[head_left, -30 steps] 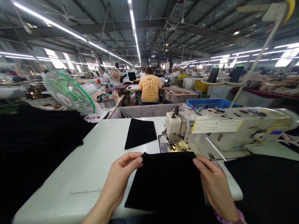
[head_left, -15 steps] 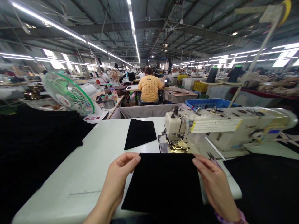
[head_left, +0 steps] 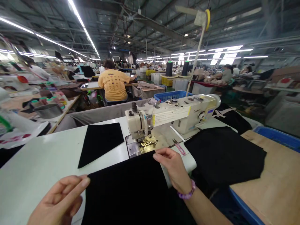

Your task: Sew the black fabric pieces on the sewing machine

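Note:
A black fabric panel [head_left: 127,187] lies on the white sewing table [head_left: 42,159] in front of me. My left hand [head_left: 59,201] pinches its far left corner with thumb and fingers closed. My right hand [head_left: 174,168] grips its far right corner, just in front of the presser foot [head_left: 146,143] of the cream sewing machine [head_left: 168,117]. A bead bracelet circles my right wrist.
A second black panel [head_left: 100,142] lies flat to the left of the machine. Pink snips [head_left: 179,147] rest by the machine base. A pile of black fabric [head_left: 222,154] sits at right on a wooden board over a blue bin [head_left: 278,137]. A person in a yellow shirt [head_left: 113,82] sits ahead.
My head turned to the right, so everything shifted left in view and the fan left the frame. Both hands still hold the panel's far corners, with the left hand lower and nearer me.

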The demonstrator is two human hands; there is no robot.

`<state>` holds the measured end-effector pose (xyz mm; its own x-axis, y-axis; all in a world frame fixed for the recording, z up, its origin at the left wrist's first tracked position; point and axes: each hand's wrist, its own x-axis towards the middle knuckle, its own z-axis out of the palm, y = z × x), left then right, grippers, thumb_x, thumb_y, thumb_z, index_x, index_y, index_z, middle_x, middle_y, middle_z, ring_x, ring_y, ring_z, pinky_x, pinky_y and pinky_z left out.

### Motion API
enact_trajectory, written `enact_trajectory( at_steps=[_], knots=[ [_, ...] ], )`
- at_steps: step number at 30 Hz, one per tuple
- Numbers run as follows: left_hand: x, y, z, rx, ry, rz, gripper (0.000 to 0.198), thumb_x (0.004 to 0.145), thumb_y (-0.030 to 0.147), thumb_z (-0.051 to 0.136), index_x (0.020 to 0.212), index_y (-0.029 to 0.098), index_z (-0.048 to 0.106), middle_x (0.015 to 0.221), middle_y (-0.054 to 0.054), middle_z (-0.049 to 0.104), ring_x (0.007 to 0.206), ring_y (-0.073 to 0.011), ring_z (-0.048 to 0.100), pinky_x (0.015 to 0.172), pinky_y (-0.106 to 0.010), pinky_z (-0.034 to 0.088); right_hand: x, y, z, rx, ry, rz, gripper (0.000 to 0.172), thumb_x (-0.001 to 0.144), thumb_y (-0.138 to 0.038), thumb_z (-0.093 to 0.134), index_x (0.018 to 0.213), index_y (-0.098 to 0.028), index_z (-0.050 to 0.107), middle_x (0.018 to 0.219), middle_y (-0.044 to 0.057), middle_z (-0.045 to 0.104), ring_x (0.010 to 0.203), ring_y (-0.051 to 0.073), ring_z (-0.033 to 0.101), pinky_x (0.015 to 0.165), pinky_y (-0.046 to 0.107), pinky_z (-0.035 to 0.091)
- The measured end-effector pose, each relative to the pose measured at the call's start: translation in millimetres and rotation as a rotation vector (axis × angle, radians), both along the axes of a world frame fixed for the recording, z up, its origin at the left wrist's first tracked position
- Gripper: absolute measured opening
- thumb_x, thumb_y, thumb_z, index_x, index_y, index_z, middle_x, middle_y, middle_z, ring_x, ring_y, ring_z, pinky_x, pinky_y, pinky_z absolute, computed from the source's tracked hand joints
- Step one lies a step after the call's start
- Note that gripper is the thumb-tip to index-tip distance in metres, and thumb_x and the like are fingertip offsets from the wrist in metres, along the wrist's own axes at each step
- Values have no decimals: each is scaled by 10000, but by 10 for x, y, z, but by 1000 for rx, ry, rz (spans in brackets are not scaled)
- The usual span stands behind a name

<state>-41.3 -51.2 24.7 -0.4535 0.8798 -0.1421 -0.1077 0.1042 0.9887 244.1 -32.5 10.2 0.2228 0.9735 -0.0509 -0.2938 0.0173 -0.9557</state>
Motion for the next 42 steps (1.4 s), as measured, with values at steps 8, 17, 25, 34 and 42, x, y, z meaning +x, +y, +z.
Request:
enact_trajectory(
  at_steps=[8,17,25,34,42],
  knots=[
    [-17,4,1,41,20,-64,406,407,360,978,687,283,693,809,48,693,783,-172,672,658,-187,623,33,81,-132,63,-93,12,253,684,-393,813,749,-180,695,719,10,700,709,173,630,702,300,510],
    [247,813,432,101,810,-371,224,617,417,698,663,232,580,659,0,652,633,-187,566,588,-285,427,40,-180,-224,246,-458,246,112,774,-174,632,865,-222,588,787,-30,624,709,145,589,698,267,486],
    [855,1346,-223,145,891,-643,119,645,272,621,625,240,509,628,30,588,622,-174,543,623,-290,383,47,-633,-581,234,-707,391,142,892,-135,581,939,-231,673,901,13,717,860,181,680,815,280,513],
    [919,1378,-406,129,814,-624,115,665,281,618,631,228,522,620,36,599,607,-164,564,597,-271,424,167,-597,-686,685,-1066,228,280,854,-1,446,997,-195,588,808,38,666,722,186,626,660,293,507],
    [1007,1580,-439,60,891,-583,138,652,220,645,682,228,511,642,24,637,604,-177,602,589,-285,419,119,-501,-683,746,-1167,142,231,802,-4,496,891,-190,600,873,51,650,816,206,601,738,353,500]
  ],
)
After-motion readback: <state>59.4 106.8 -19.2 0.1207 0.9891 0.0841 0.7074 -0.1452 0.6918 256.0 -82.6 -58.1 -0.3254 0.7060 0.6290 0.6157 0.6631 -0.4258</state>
